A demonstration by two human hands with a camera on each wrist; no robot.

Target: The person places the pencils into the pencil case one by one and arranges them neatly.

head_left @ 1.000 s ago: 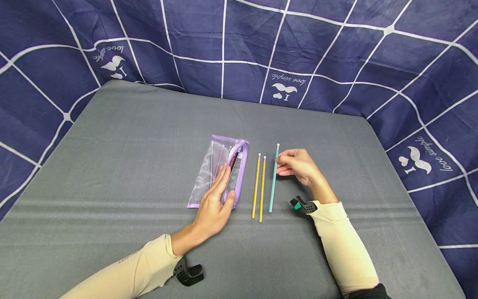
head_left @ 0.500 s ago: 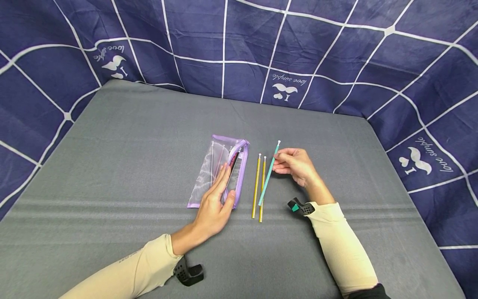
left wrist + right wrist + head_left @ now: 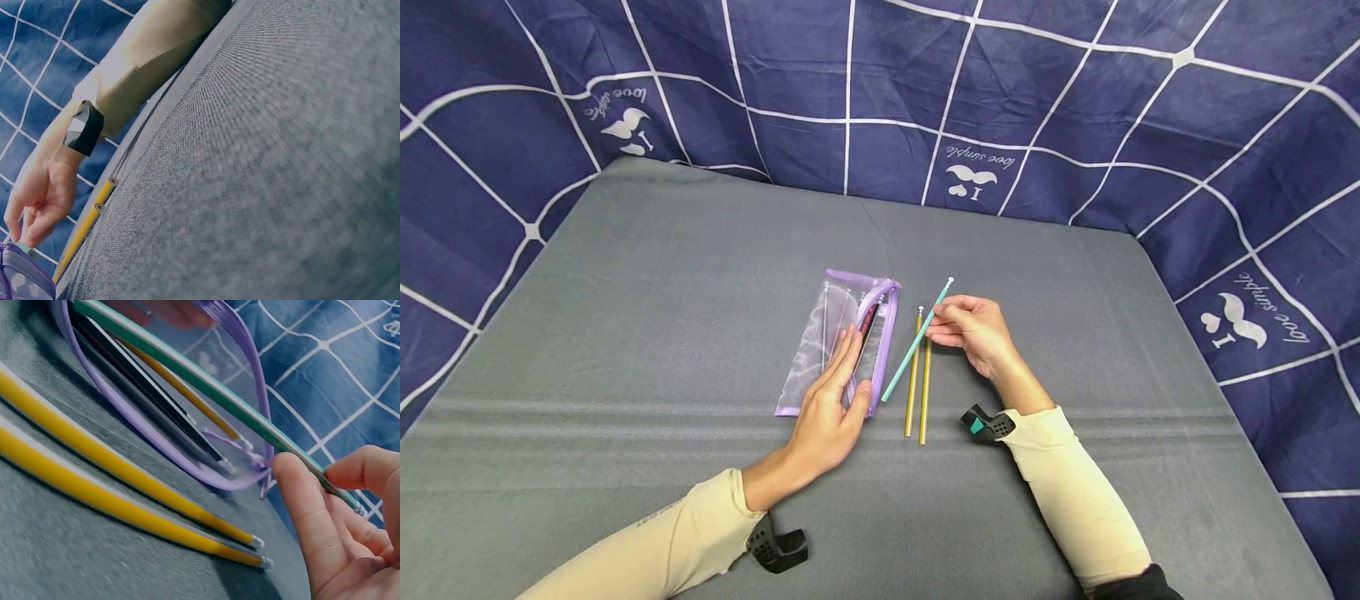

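My right hand (image 3: pixel 977 333) pinches a teal pencil (image 3: pixel 901 373) near its eraser end, between thumb and fingers. The pencil slants down to the left, its lower end beside the purple-edged edge of a clear mesh pencil pouch (image 3: pixel 805 371). On that pouch rests my left hand (image 3: pixel 827 425), fingers straight along its opening. In the right wrist view the teal pencil crosses the gaping zipper mouth (image 3: pixel 115 412); dark pencils (image 3: pixel 156 419) and a yellow pencil (image 3: pixel 181 389) lie inside. Two yellow pencils (image 3: pixel 912 400) lie side by side under the right hand, partly covered by it.
A grey cloth (image 3: pixel 700 250) covers the table. Behind it and at both sides hangs a navy curtain (image 3: pixel 790 75) with white grid lines. Black wrist cameras (image 3: pixel 988 423) sit at both cuffs.
My right hand has moved left with the teal pencil, which was upright in view beside the yellow pencils and now tilts across them toward the pouch. The left hand has stayed in place.
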